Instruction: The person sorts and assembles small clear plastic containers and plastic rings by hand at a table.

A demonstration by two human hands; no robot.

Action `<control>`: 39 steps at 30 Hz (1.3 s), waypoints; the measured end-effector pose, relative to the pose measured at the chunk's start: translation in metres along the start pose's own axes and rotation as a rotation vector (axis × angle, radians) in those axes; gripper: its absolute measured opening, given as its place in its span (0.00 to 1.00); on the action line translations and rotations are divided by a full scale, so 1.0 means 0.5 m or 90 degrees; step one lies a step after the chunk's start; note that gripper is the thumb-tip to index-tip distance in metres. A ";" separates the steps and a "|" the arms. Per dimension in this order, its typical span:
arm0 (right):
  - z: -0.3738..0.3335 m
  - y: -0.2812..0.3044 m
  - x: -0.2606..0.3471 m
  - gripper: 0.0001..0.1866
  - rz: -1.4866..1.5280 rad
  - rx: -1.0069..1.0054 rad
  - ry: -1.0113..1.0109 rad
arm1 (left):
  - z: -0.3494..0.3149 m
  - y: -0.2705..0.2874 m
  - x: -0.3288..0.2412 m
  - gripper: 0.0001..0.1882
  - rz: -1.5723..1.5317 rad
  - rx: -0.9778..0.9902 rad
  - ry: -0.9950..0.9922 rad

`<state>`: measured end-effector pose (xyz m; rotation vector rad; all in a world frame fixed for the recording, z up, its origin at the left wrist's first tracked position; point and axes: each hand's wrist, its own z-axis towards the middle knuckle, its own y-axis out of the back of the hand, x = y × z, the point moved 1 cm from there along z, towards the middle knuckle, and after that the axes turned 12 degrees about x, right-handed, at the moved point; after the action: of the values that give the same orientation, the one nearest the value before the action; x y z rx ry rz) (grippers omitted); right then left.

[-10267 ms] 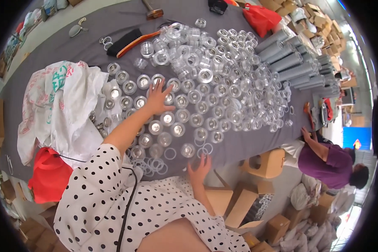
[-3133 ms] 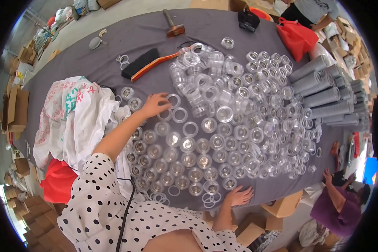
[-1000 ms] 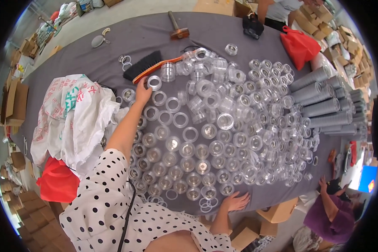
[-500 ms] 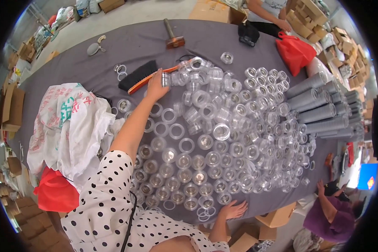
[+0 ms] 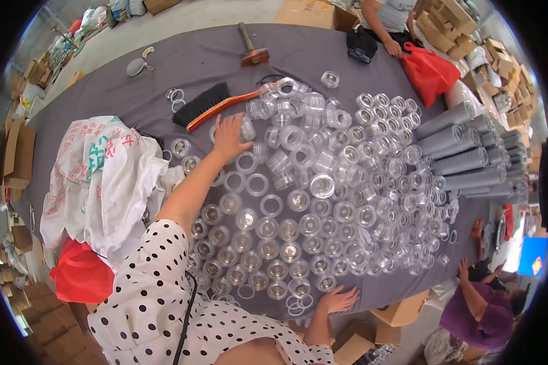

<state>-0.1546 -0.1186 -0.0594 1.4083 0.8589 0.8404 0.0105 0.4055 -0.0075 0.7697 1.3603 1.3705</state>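
Observation:
My left hand [image 5: 229, 137] reaches over the table with its fingers spread. A clear plastic container [image 5: 247, 129] lies between its thumb and forefinger, against the pile; the fingers are not wrapped round it. Under and beside this hand lie clear plastic rings [image 5: 256, 184]. Palm down at the table's near edge, my right hand [image 5: 340, 300] rests with stretched fingers and holds nothing. Close to it are some thin clear rings [image 5: 299, 304] and round clear containers [image 5: 326, 283] with shiny centres. Many more containers [image 5: 323, 185] are heaped in the middle, some upright, some on their sides.
Beyond my left hand lie a black-bristled brush [image 5: 204, 104] with an orange handle and a hammer [image 5: 254, 56]. A white woven sack [image 5: 103, 182] is at the left. Grey ribbed stacks [image 5: 469, 152] and a red bag [image 5: 431, 73] stand at the right; one person is behind, another at lower right.
My left hand has spread its fingers and moved slightly down from the brush, letting go of the container it gripped. My right hand has stayed at the edge. The person behind has moved a hand toward the red bag.

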 end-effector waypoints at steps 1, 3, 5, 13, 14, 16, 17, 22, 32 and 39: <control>-0.002 -0.001 0.002 0.26 0.004 0.017 -0.009 | -0.013 -0.003 0.001 0.41 -0.032 -0.003 -0.025; 0.003 0.000 0.005 0.26 0.012 0.014 -0.001 | -0.023 -0.007 0.011 0.38 -0.062 -0.006 -0.049; 0.001 0.001 0.005 0.26 0.019 0.012 0.006 | -0.027 -0.007 0.025 0.30 -0.123 0.092 -0.091; -0.001 0.000 0.001 0.25 0.021 0.002 -0.005 | -0.012 0.015 0.059 0.21 -0.804 -0.018 0.245; -0.002 0.001 0.002 0.25 0.023 0.003 -0.003 | -0.014 0.015 0.075 0.20 -0.904 -0.085 0.255; -0.003 0.003 0.005 0.25 0.017 0.012 -0.008 | -0.025 0.010 0.119 0.22 -0.903 -0.127 0.254; -0.004 0.003 0.009 0.25 0.020 0.015 -0.003 | -0.035 0.009 0.155 0.23 -0.710 -0.193 0.283; -0.004 0.005 0.005 0.25 0.024 -0.006 -0.002 | -0.099 0.028 0.156 0.22 -0.133 -0.075 0.310; -0.001 0.002 0.003 0.25 0.011 0.007 -0.007 | -0.102 0.041 0.175 0.18 -0.101 -0.201 0.193; 0.000 -0.002 0.001 0.25 0.008 0.006 -0.002 | 0.015 0.006 0.101 0.15 -0.219 0.033 -0.030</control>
<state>-0.1544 -0.1182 -0.0604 1.4250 0.8537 0.8445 0.0026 0.4556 -0.0138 0.5660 1.4199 1.0437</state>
